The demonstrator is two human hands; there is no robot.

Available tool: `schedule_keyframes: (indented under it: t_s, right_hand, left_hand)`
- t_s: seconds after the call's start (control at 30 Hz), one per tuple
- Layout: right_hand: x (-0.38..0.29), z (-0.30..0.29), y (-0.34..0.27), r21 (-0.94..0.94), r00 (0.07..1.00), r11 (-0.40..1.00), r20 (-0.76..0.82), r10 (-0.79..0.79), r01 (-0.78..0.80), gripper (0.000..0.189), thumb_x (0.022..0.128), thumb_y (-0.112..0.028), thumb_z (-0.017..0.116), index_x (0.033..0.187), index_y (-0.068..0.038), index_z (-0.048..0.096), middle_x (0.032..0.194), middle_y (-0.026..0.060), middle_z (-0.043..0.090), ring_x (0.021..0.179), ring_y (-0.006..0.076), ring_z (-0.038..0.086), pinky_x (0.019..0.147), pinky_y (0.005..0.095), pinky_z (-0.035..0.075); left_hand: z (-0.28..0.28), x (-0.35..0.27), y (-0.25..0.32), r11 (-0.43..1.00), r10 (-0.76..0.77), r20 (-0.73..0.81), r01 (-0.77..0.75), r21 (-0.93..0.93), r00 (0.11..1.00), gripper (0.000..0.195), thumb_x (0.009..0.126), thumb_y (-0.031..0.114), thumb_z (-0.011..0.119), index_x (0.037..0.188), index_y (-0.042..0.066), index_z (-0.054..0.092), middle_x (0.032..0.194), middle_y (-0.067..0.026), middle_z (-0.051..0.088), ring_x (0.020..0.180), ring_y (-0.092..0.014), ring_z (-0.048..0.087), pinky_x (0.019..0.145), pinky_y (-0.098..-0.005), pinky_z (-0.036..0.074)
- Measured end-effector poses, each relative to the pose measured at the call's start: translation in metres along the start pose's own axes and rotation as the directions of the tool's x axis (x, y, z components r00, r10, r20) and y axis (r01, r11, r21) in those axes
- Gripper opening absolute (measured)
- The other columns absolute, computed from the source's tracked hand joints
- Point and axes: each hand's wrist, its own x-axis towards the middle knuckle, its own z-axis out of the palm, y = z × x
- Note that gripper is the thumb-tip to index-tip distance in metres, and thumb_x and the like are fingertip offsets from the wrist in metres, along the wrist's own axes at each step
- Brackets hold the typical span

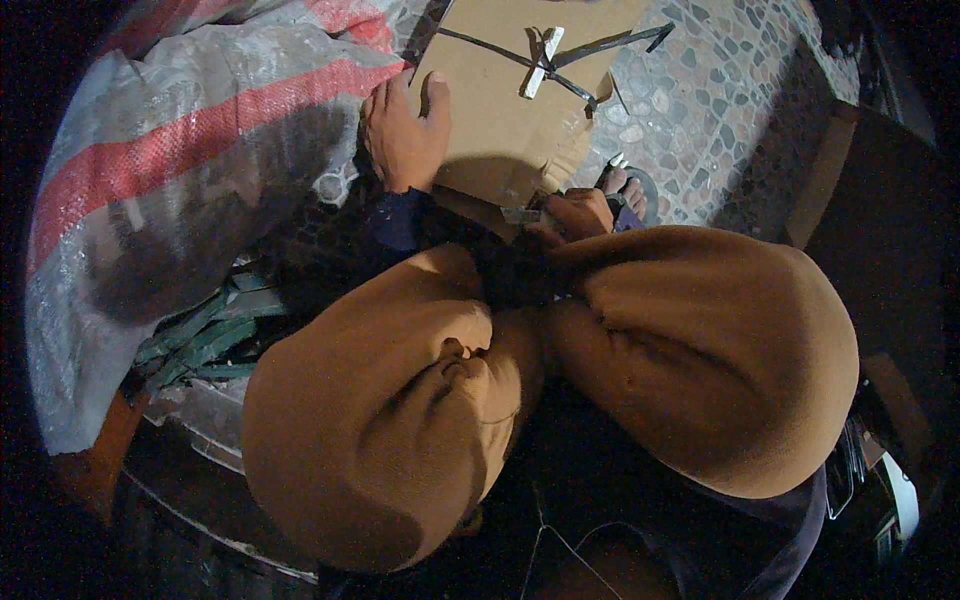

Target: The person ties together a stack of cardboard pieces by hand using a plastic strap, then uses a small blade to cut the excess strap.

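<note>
A flat brown cardboard box [487, 97] lies before me, bound with black strapping [491, 46]. A short white strip [543, 64] sits at the crossing of the straps. My left hand [409, 135] rests along the box's left edge, thumb apart from the fingers. At the near right corner, where the cardboard is torn and crumpled [564, 154], is my right hand [585, 214] with curled fingers. Clear film or tape [520, 215] shows beside those fingers. Shadow hides what, if anything, they hold.
Large woven plastic sacks with red stripes [225, 127] fill the left side. Green strips [202, 337] lie below them. My bent knees in brown trousers [712, 330] frame the near area. A sandalled foot [630, 191] stands on the pebble-patterned floor [675, 135]. Dark cardboard [825, 172] is at right.
</note>
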Motion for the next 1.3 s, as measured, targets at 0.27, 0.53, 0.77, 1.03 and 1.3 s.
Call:
schedule_keyframes:
  t_s: [0.27,0.53,0.77,1.03,1.3]
  right_hand:
    - [-0.005,0.011,0.014,0.012,1.0,1.0,0.026,0.017,-0.017,0.033,0.085,-0.038,0.073,0.082,-0.005,0.065,0.059,0.0144,0.054,0.054,0.0378,0.058,0.052,0.0459,0.043]
    - [-0.004,0.011,0.014,0.008,0.998,0.999,0.053,0.042,-0.043,0.032,0.086,-0.037,0.072,0.086,-0.005,0.067,0.059,0.0146,0.056,0.055,0.038,0.059,0.052,0.046,0.044]
    - [-0.009,-0.001,0.011,0.034,0.997,0.997,-0.007,0.075,-0.074,0.033,0.086,-0.038,0.073,0.088,-0.006,0.069,0.059,0.0148,0.057,0.054,0.0378,0.059,0.052,0.0458,0.045]
    - [-0.022,0.01,0.038,0.049,0.996,0.998,0.081,0.047,-0.051,0.034,0.086,-0.039,0.073,0.088,-0.005,0.069,0.061,0.0154,0.059,0.056,0.038,0.06,0.054,0.0457,0.046]
    - [-0.009,0.001,0.01,0.019,0.998,0.998,0.019,0.061,-0.061,0.034,0.086,-0.037,0.073,0.095,-0.004,0.07,0.064,0.0158,0.061,0.057,0.036,0.062,0.055,0.0461,0.047]
  left_hand:
    - [-0.003,0.001,0.0,0.996,-0.081,0.045,0.079,0.05,0.996,0.045,0.092,0.039,0.063,0.118,0.002,0.068,0.121,-0.0231,0.068,0.114,-0.045,0.06,0.099,-0.0511,0.047]
    - [-0.004,0.0,-0.007,1.0,0.023,-0.014,-0.023,0.001,1.0,0.047,0.095,0.041,0.064,0.115,-0.002,0.069,0.113,-0.0265,0.069,0.106,-0.045,0.064,0.095,-0.0516,0.049]
    - [-0.002,0.002,0.005,0.999,-0.026,0.022,0.026,0.024,0.999,0.044,0.093,0.037,0.064,0.113,-0.001,0.07,0.118,-0.0216,0.07,0.112,-0.042,0.062,0.097,-0.0488,0.048]
    - [0.001,0.001,-0.004,0.994,0.046,-0.022,-0.044,0.1,0.999,0.042,0.095,0.038,0.063,0.113,0.0,0.07,0.107,-0.0268,0.07,0.102,-0.046,0.064,0.091,-0.0508,0.05]
    - [0.001,0.002,-0.003,0.998,0.046,0.001,-0.046,0.05,0.999,0.041,0.096,0.037,0.061,0.115,0.002,0.069,0.113,-0.0258,0.07,0.106,-0.046,0.064,0.093,-0.0532,0.049]
